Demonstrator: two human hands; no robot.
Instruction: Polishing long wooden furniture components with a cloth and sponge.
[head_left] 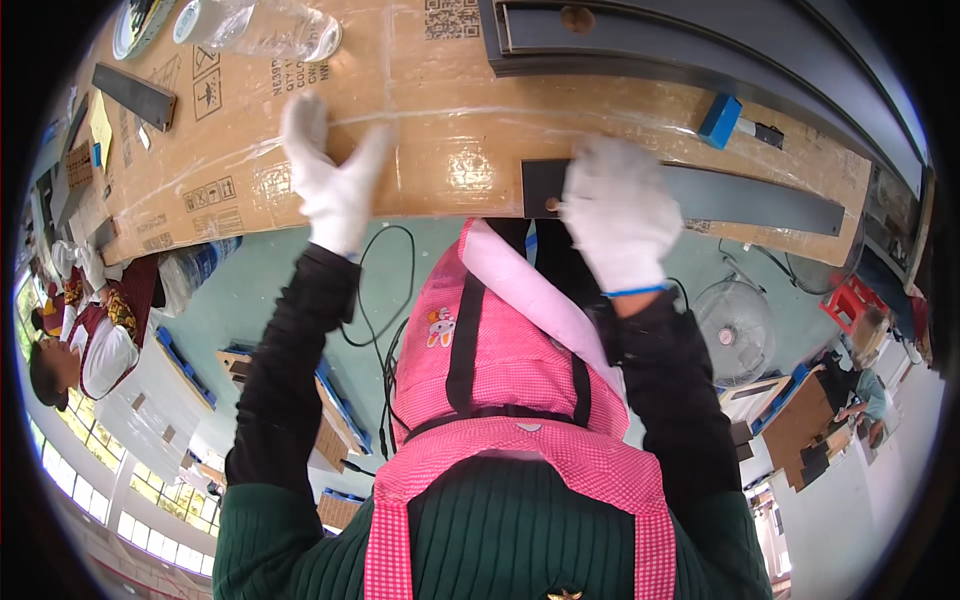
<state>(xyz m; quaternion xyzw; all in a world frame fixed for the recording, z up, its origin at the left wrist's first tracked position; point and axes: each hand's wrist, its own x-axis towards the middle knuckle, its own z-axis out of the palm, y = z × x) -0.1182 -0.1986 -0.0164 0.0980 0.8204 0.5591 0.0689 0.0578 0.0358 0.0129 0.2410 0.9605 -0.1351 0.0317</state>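
Observation:
My left hand (330, 180), in a white glove, is over the cardboard-covered worktop (430, 110) with thumb and fingers apart, holding nothing. My right hand (622, 215), also gloved, is closed above a long dark grey panel (750, 198) that lies along the near edge of the cardboard. Its fingers curl under, so whatever they hold, if anything, is hidden. A round hole shows in the panel just left of that hand. Farther back on the right lies a stack of dark boards (640, 50). In front of it is a blue block (719, 121) beside a small dark-and-white tool.
A clear plastic bottle (260, 28) lies at the back left near a round container (140, 25). A dark strip (134, 95) rests on the left. Below the worktop are loose black cables (385, 350), a fan (732, 335) and a red stool (852, 303). Another person (105, 345) is at far left.

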